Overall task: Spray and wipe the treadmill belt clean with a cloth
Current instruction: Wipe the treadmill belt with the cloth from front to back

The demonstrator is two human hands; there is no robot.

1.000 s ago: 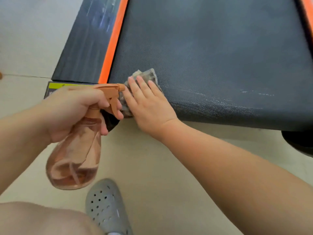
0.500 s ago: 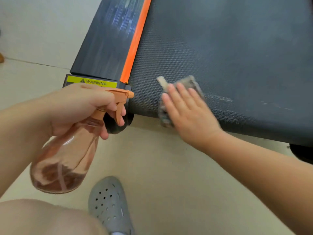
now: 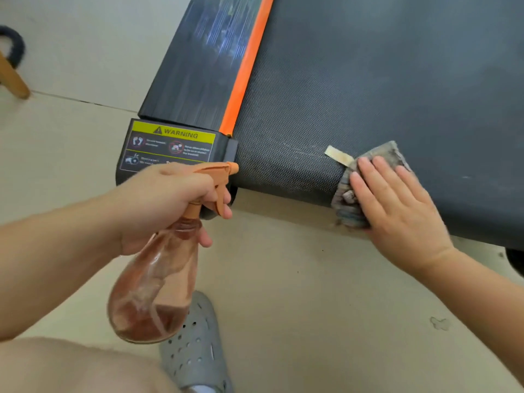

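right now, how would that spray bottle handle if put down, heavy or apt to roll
Probably light: the spray bottle holds liquid only near its bottom. Its round, bulbous body would likely roll if laid sideways.

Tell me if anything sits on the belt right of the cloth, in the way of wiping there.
Nothing visible does. The right hand presses the worn grey cloth on the dark treadmill belt; right of it the belt shows only faint pale streaks. The left hand holds the orange spray bottle aside.
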